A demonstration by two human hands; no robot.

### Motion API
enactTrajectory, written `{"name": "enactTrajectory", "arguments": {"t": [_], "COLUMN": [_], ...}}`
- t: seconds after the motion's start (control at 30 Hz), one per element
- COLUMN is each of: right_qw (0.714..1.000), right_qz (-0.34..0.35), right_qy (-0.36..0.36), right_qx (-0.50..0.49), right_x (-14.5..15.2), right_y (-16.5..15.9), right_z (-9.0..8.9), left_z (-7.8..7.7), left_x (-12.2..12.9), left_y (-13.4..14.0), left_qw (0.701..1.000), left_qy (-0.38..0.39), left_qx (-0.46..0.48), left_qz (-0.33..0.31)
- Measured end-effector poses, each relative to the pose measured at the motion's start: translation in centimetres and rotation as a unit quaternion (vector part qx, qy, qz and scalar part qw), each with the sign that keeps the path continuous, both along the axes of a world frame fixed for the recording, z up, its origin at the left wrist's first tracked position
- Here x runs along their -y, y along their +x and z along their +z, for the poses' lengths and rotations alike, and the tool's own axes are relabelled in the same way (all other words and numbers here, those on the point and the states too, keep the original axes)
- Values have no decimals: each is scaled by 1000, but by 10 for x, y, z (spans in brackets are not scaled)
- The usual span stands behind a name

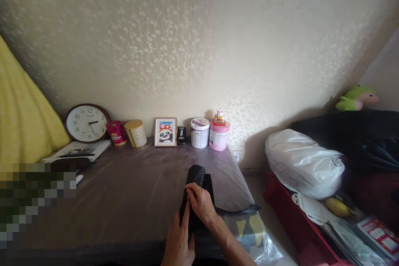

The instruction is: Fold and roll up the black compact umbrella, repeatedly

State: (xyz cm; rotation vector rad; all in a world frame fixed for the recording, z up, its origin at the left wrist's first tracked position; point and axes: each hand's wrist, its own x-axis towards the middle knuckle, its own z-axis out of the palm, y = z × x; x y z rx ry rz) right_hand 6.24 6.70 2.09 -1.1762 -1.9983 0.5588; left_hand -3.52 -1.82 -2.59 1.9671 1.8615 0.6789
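A long black bundle (195,172) of thin, folded material, possibly a plastic bag, lies near the front of the cloth-covered table. My right hand (201,202) rests over its middle, with the fingers bent and pinched on its left edge. Below it, my left hand (181,232) grips the near left side, its index finger reaching up to the right fingertips. Both hands hide part of the bundle. To the right, a thin black strip (238,211) runs along a clear plastic wrapper (262,241) with yellow patches at the table's corner.
Along the wall stand a clock (87,123), a red can (117,134), a yellow tin (136,134), a framed panda picture (166,132) and two tubs (200,134). Right of the table is a red box (286,203) under a stuffed white bag (304,162). A yellow curtain (25,112) hangs left.
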Motion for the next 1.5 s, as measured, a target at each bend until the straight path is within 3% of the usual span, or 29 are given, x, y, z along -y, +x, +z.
{"name": "enactTrajectory", "arguments": {"t": [0.17, 0.3, 0.47, 0.63, 0.87, 0.97, 1.03, 1.27, 1.37, 1.43, 1.5], "right_qw": [990, 986, 988, 992, 983, 978, 980, 981, 989, 997, 992], "right_qz": [74, 80, 63, 13, -141, -169, -151, -12, 47, -10, -113], "right_qy": [112, 119, 97, 65, -2, -5, 2, 1, -14, -24, -44], "right_qx": [44, 87, 103, 110, 114, 122, 133, 193, 136, 74, 27], "right_x": [4, -17, -50, -77, -100, -93, -81, -18, 1, 4, 0], "right_y": [10, 9, 5, 3, 35, 54, 59, 53, 63, 73, 81], "right_z": [-11, -21, -21, -18, -20, -17, -14, -9, -11, -14, -18], "left_z": [-14, -21, -16, -8, 5, 5, 3, 2, 3, 4, 5], "left_x": [-3, -4, -4, -3, 0, 1, 0, 1, 2, 2, 2], "left_y": [-2, -5, -4, -1, 1, 2, 2, 0, -1, -1, -1], "left_qw": [1000, 999, 1000, 1000, 998, 996, 995, 992, 990, 990, 990], "left_qy": [26, 38, 21, -10, -28, -6, 11, 22, 24, 19, 17], "left_qx": [4, -2, -7, 15, 64, 88, 100, 124, 138, 141, 140], "left_qz": [6, -8, -4, -9, -5, 6, 13, 17, 12, 14, 17]}}
